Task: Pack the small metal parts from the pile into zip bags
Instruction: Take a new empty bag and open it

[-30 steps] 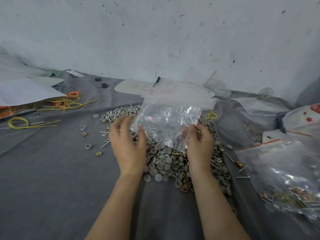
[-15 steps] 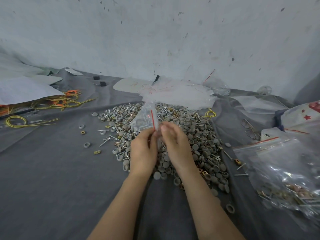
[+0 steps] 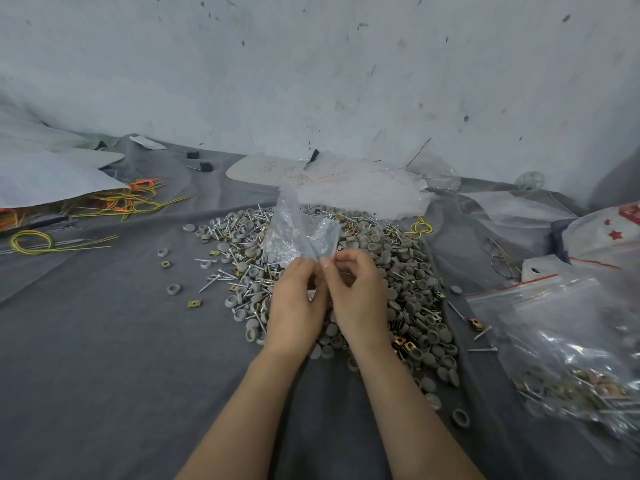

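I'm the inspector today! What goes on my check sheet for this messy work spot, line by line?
Surface: grey cloth, wrinkled, under everything.
Job's things: pile of parts (screws, grey caps, brass clips) in the middle; clear zip bag held up over it; filled bags lying at the right.
Clutter: stray parts scattered left of the pile; paper sheets far left; heap of empty bags behind the pile.
Hands: left hand and right hand both pinch the zip bag's lower edge.
Cables: yellow and orange wires at the left.
Surroundings: stained white wall behind.
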{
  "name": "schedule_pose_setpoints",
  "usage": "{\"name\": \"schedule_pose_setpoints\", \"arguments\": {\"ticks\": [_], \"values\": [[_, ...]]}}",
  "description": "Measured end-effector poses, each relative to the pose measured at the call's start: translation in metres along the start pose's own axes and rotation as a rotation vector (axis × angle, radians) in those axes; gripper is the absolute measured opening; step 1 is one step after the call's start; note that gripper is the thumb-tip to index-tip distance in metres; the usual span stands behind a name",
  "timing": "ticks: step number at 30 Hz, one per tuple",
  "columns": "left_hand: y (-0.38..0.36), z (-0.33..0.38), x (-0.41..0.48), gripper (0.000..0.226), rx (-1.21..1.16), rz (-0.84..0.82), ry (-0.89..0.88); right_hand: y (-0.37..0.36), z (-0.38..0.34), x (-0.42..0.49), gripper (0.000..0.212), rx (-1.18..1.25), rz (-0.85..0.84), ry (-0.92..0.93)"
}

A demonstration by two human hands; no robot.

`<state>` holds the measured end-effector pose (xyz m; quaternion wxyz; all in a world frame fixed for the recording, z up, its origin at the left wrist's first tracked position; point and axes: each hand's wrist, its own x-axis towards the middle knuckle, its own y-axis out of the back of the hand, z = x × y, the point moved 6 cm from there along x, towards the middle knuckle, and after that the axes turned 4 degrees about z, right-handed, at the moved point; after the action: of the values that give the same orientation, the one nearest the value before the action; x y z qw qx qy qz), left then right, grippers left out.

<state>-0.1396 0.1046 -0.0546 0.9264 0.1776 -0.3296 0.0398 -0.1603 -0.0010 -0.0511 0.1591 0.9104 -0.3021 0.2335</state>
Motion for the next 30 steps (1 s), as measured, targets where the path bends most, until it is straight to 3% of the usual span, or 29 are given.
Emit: {"name": "schedule_pose_setpoints", "arguments": {"ticks": [6, 9, 18, 27, 30], "values": [[-0.001, -0.001, -0.003, 0.011, -0.064, -0.011, 0.036, 0.000, 0.001, 0.000, 0.003, -0.024, -0.018, 0.002], [0.001, -0.003, -0.002, 0.015, -0.095, 0.000, 0.084, -0.002, -0.001, 0.000, 0.012, -0.060, -0.041, 0.033], [0.004, -0.010, -0.001, 0.024, -0.069, 0.046, 0.156, -0.003, -0.005, -0.002, 0.014, -0.099, -0.023, 0.076], [-0.002, -0.016, 0.002, 0.024, -0.284, -0.015, 0.265, -0.002, 0.003, 0.003, 0.021, 0.039, -0.103, -0.095], [-0.001, -0.014, 0.000, 0.024, -0.229, -0.018, 0.218, -0.001, 0.003, 0.003, 0.027, 0.030, -0.099, -0.099]]}}
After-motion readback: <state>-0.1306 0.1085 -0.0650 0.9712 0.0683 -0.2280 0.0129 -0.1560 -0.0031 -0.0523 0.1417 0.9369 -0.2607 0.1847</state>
